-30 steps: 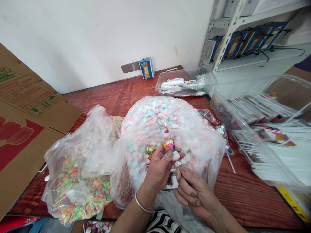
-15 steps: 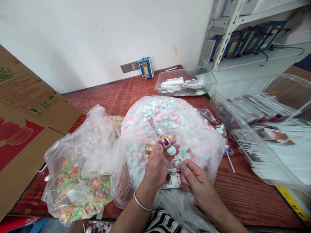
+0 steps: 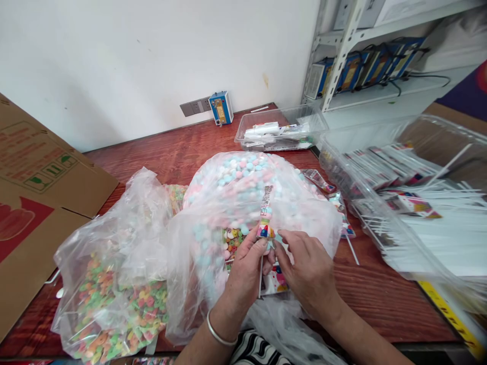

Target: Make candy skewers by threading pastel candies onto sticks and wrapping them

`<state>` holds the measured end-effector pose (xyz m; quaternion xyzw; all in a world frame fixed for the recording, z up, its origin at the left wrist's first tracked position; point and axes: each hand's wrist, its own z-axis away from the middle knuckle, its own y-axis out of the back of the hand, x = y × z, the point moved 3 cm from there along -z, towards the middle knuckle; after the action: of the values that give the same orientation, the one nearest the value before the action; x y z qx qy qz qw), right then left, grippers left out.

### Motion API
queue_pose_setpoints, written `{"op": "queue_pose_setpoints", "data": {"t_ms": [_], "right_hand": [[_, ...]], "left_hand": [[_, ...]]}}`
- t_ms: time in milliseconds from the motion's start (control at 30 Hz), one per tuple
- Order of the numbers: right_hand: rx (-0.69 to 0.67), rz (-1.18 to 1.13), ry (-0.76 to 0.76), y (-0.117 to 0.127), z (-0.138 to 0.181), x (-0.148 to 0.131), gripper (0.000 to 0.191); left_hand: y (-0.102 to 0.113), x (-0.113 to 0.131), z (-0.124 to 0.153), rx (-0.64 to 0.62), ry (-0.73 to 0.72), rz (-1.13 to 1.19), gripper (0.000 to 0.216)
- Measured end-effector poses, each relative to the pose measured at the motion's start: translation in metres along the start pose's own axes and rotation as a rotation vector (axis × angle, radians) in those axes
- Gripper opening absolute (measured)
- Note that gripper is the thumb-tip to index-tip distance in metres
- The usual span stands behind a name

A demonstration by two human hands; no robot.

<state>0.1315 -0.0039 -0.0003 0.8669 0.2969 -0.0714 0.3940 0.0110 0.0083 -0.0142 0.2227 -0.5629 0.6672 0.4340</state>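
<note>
A small printed candy packet (image 3: 265,215) with colourful sweets inside and a white stick (image 3: 261,279) below it is held upright over the large bag. My left hand (image 3: 247,263), with a silver bangle on the wrist, pinches the packet's lower end between thumb and fingers. At its lower right edge, my right hand (image 3: 306,263) has bent fingers closed on the wrapper; the exact fingertip contact is partly hidden. Under both hands lies a big clear bag (image 3: 243,187) of pink, blue and white round sweets. Ring-shaped colourful sweets (image 3: 233,243) and printed wrappers (image 3: 276,281) show just behind my hands.
A clear bag of ring sweets (image 3: 117,299) lies left, beside a cardboard box (image 3: 41,182). At right stands a clear tub (image 3: 365,213) with white sticks and packets. Farther back are another clear tub (image 3: 281,137), a blue device (image 3: 221,108) and a shelf (image 3: 342,56).
The packet has turned more upright, its stick now pointing down below my left hand. My right hand has moved from the stick up to the packet's lower edge. The view has shifted slightly.
</note>
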Motion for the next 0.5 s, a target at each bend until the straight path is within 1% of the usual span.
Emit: {"op": "queue_pose_setpoints", "data": {"t_ms": [67,133,267,333,433,500], "right_hand": [[-0.019,0.043,0.054,-0.0016,-0.0023,-0.0027,0.014],[-0.041,0.035,0.078,-0.0023,-0.0022,-0.0045,0.012],[-0.074,0.009,0.078,-0.0039,-0.0032,-0.0046,0.007],[-0.083,-0.007,0.081,-0.0048,-0.0055,-0.0043,0.008],[-0.068,-0.021,0.081,-0.0044,-0.0082,-0.0039,0.006],[-0.062,-0.008,0.078,-0.0038,-0.0085,-0.0039,0.008]], "left_hand": [[0.0001,-0.0026,0.0011,0.024,-0.008,-0.014,0.036],[0.0001,-0.0046,0.001,0.038,-0.021,-0.043,0.036],[-0.001,-0.0068,-0.0012,0.034,-0.027,-0.097,0.032],[-0.0014,-0.0063,-0.0017,0.038,-0.032,-0.103,0.028],[-0.0009,-0.0046,-0.0009,0.042,-0.041,-0.117,0.027],[0.0003,-0.0038,0.0,0.051,-0.053,-0.144,0.028]]}}
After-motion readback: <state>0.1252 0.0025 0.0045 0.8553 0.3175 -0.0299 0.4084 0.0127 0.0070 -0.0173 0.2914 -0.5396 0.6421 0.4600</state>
